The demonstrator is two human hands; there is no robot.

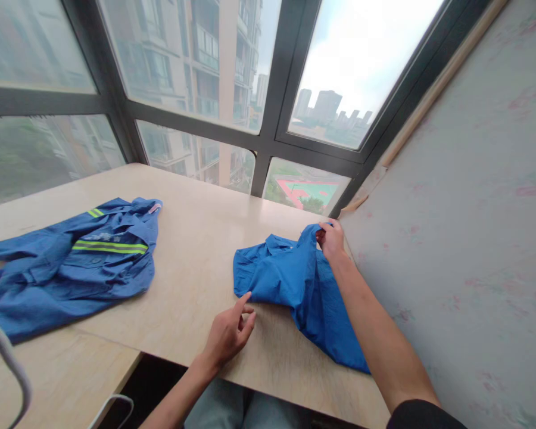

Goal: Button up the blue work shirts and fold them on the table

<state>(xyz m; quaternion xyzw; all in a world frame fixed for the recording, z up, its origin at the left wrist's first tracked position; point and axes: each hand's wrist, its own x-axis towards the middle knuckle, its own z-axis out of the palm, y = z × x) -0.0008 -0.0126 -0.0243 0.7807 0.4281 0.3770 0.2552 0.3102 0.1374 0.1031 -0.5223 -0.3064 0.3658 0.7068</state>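
A plain blue garment (277,274) lies bunched on the table, its far right part lifted off the surface. My right hand (332,239) pinches that raised edge near the wall. My left hand (232,332) is at the garment's near left edge, index finger stretched toward the cloth and the other fingers loosely bent and apart. Nothing shows between those fingers. Over on the left side rests a blue work jacket (116,280) with yellow-green reflective stripes, away from both hands.
The pale stone-like tabletop (196,238) runs up to dark window frames (268,143). A papered wall (451,238) stands close on the right. At the lower left a grey curved cable or tube (15,357) rises into view, with a dark gap (156,378) beside the table edge.
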